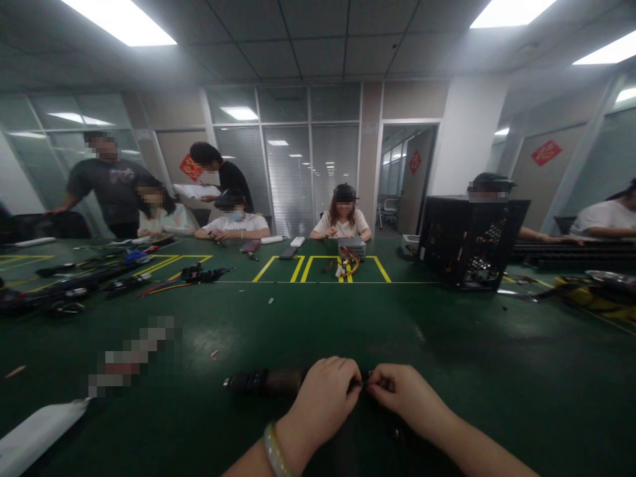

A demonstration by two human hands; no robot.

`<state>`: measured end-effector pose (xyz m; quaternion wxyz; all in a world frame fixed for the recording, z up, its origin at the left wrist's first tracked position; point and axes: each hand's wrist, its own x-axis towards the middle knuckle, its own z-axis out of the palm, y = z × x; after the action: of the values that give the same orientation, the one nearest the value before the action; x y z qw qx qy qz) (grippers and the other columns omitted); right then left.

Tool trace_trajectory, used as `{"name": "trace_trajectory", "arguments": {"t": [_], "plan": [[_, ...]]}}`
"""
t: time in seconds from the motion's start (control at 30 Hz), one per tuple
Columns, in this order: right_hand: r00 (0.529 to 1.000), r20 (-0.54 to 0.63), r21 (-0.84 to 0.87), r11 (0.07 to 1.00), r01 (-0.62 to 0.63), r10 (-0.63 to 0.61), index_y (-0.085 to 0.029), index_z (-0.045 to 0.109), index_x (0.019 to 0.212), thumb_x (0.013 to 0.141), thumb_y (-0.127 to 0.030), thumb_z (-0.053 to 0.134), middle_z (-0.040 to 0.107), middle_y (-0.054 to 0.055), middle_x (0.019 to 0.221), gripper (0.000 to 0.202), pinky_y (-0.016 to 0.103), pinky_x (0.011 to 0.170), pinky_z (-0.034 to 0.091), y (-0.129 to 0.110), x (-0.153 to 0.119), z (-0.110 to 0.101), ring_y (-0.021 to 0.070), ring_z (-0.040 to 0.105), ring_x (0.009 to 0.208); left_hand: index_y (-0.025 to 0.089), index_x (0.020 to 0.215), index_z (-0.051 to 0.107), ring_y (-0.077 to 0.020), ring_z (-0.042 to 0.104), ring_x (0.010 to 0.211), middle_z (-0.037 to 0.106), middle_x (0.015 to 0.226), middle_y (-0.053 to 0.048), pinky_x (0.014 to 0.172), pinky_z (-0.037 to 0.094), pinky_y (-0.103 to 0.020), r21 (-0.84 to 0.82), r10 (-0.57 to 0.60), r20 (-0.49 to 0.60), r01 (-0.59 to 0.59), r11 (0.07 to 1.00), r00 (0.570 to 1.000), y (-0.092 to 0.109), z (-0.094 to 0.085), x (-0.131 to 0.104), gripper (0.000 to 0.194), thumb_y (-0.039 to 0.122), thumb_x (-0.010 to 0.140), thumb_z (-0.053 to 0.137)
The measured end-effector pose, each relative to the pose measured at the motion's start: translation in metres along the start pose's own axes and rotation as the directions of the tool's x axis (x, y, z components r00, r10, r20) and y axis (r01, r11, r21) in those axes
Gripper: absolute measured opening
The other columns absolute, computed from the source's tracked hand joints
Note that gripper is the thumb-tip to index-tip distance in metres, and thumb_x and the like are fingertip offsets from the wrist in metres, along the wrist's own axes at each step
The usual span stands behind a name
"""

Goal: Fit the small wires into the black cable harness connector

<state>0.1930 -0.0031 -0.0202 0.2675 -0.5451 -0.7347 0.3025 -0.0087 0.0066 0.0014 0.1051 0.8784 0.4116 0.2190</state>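
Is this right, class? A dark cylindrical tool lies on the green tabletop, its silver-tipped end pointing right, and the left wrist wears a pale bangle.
No: in the head view, the silver-tipped end points left. The dark cylindrical tool does lie on the green tabletop, and the left wrist wears a pale bangle.

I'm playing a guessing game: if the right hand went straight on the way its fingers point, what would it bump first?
Probably the left hand, whose fingertips lie just ahead of the right hand. The gap is too dark to tell whether anything small comes first.
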Motion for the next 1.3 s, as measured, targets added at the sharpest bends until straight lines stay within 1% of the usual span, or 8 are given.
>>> {"name": "trace_trajectory", "arguments": {"t": [0.3, 0.5, 0.67, 0.77, 0.93, 1.07, 1.17, 1.3], "plan": [[0.999, -0.029, -0.008, 1.0, 0.015, -0.015, -0.02, 0.069, 0.081, 0.084, -0.024, 0.059, 0.066, -0.002, 0.068, 0.011, 0.02, 0.054, 0.034, -0.0014, 0.0002, 0.002, 0.0129, 0.058, 0.061, 0.023, 0.09, 0.059, -0.0185, 0.057, 0.09, 0.064, 0.092, 0.001, 0.081, 0.039, -0.032, 0.013, 0.063, -0.017, -0.063, 0.998, 0.998, 0.0002, 0.0016, -0.0003, 0.012, 0.013, 0.083, 0.058], [1.0, -0.009, -0.009, 1.0, 0.004, -0.004, -0.022, 0.07, 0.082, 0.084, -0.025, 0.059, 0.066, -0.003, 0.069, 0.012, 0.019, 0.053, 0.034, -0.0013, -0.0012, 0.0021, 0.0128, 0.058, 0.061, 0.022, 0.09, 0.058, -0.0196, 0.056, 0.088, 0.063, 0.091, 0.001, 0.079, 0.04, -0.033, 0.027, -0.002, -0.038, 0.003, 1.0, 0.999, 0.0007, 0.0004, -0.0001, 0.009, 0.017, 0.083, 0.059], [1.0, -0.023, -0.02, 1.0, -0.004, 0.003, -0.02, 0.07, 0.082, 0.083, -0.024, 0.06, 0.067, -0.002, 0.068, 0.011, 0.02, 0.053, 0.034, -0.0023, -0.0005, 0.0013, 0.013, 0.059, 0.061, 0.024, 0.092, 0.058, -0.0187, 0.057, 0.091, 0.063, 0.095, 0.002, 0.081, 0.04, -0.033, 0.033, 0.012, -0.007, -0.012, 0.999, 1.0, 0.0032, -0.0018, 0.0003, 0.013, 0.014, 0.084, 0.057], [1.0, -0.029, -0.011, 1.0, 0.002, -0.003, -0.02, 0.069, 0.082, 0.083, -0.023, 0.059, 0.067, -0.002, 0.069, 0.01, 0.019, 0.053, 0.034, -0.0029, -0.0004, 0.0006, 0.0131, 0.059, 0.062, 0.025, 0.096, 0.058, -0.0188, 0.057, 0.09, 0.063, 0.096, 0.002, 0.082, 0.04, -0.033, 0.03, -0.002, 0.002, 0.002, 1.0, 1.0, 0.0033, -0.0019, 0.0003, 0.016, 0.016, 0.083, 0.059], [0.999, -0.039, -0.012, 1.0, -0.008, 0.008, -0.019, 0.068, 0.08, 0.082, -0.022, 0.06, 0.067, -0.002, 0.068, 0.009, 0.019, 0.053, 0.035, -0.0055, -0.0012, 0.0, 0.013, 0.059, 0.061, 0.024, 0.092, 0.059, -0.0188, 0.057, 0.092, 0.063, 0.096, 0.002, 0.084, 0.04, -0.033, 0.034, -0.002, 0.005, 0.002, 0.999, 1.0, 0.0007, -0.0001, 0.0006, 0.01, 0.017, 0.085, 0.058], [0.999, -0.032, 0.0, 1.0, -0.005, 0.005, -0.019, 0.068, 0.081, 0.083, -0.022, 0.06, 0.068, -0.001, 0.071, 0.009, 0.019, 0.053, 0.036, -0.0041, -0.0008, 0.0004, 0.0131, 0.06, 0.063, 0.024, 0.093, 0.059, -0.0181, 0.057, 0.091, 0.063, 0.096, 0.001, 0.083, 0.039, -0.032, 0.035, 0.026, 0.009, -0.026, 0.999, 1.0, 0.0024, -0.0015, 0.0008, 0.014, 0.013, 0.084, 0.056], [0.999, -0.037, -0.003, 1.0, -0.003, 0.003, -0.019, 0.068, 0.08, 0.084, -0.023, 0.06, 0.068, -0.001, 0.071, 0.01, 0.019, 0.054, 0.036, -0.0022, -0.0004, 0.0012, 0.013, 0.06, 0.063, 0.023, 0.095, 0.058, -0.0187, 0.057, 0.089, 0.063, 0.093, 0.001, 0.08, 0.04, -0.032, 0.046, 0.001, 0.003, -0.001, 0.999, 1.0, 0.0041, -0.0021, 0.001, 0.013, 0.016, 0.084, 0.056], [0.999, -0.029, -0.029, 0.999, -0.024, 0.023, -0.018, 0.069, 0.082, 0.084, -0.023, 0.059, 0.069, 0.0, 0.072, 0.011, 0.019, 0.055, 0.037, -0.0027, -0.0007, 0.0019, 0.013, 0.06, 0.063, 0.023, 0.091, 0.058, -0.0188, 0.057, 0.091, 0.063, 0.095, 0.001, 0.083, 0.04, -0.033, 0.043, -0.008, -0.005, 0.008, 0.999, 1.0, 0.003, -0.0006, 0.0012, 0.009, 0.017, 0.085, 0.057]]}}
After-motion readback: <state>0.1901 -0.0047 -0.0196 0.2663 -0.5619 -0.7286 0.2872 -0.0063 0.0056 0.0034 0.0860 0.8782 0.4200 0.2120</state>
